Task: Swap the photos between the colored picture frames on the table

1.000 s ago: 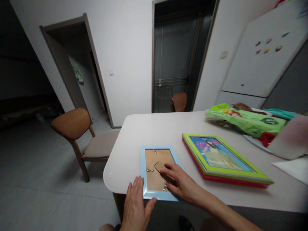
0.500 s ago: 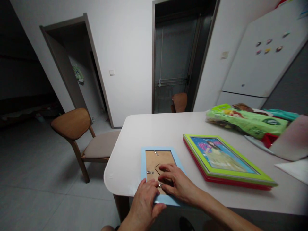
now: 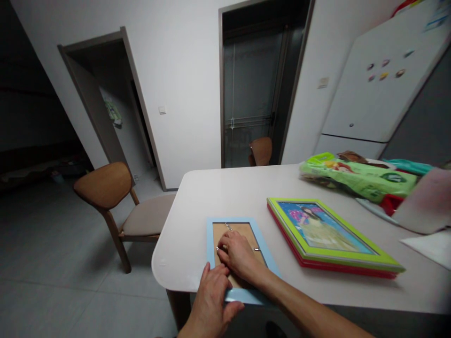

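A light blue picture frame lies face down at the table's near edge, its brown backing board upward. My left hand grips the frame's near left corner, fingers on top and thumb at the front edge. Over the board, my right hand is closed, its bent fingertips at a small metal clip on the left side. Another metal clip shows at the far end, and a third clip on the right side. My right hand and wrist hide the middle of the board.
To the right, a green picture frame with a picture of a figure in a dress lies on red frames. Behind it are a green plastic package and a pinkish-white object. A wooden chair stands left of the white table.
My right hand has moved away and left, from the near clip to the left-side clip, and the right-side clip has come into sight. My left hand stays at the corner.
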The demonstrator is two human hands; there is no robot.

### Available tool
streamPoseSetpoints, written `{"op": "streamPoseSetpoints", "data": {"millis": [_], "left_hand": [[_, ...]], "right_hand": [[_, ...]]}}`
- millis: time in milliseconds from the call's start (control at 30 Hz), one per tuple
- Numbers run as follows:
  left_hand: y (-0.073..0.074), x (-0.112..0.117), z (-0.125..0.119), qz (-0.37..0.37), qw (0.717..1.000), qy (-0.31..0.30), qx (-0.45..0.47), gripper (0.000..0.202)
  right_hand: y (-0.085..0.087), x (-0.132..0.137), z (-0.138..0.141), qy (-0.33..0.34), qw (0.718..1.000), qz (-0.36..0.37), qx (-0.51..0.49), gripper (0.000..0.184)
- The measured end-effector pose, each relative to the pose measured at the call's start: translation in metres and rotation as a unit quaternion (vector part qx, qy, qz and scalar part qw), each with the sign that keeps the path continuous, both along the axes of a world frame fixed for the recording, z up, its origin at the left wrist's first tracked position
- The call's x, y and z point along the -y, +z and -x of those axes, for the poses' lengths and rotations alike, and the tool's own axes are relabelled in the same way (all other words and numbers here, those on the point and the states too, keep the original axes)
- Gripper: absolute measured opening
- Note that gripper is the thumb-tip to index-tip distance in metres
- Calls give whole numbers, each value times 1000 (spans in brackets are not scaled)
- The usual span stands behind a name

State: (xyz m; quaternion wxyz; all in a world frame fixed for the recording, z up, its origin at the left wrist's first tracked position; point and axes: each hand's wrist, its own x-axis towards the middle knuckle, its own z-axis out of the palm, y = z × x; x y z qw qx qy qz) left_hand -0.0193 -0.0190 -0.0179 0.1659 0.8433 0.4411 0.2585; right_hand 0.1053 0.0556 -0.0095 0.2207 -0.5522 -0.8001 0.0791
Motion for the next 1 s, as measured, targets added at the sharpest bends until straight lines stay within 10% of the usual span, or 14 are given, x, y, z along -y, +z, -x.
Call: {"op": "streamPoseSetpoints", "data": {"millis": [600, 1000], "left_hand": [[-2, -4, 4, 4, 1000, -22, 18, 26], [-1, -6, 7, 17, 999, -21, 24, 24]], "right_hand": [[-9, -41, -24, -123, 991, 1, 51, 28], [6, -25, -67, -21, 998, 26, 47, 33]]}}
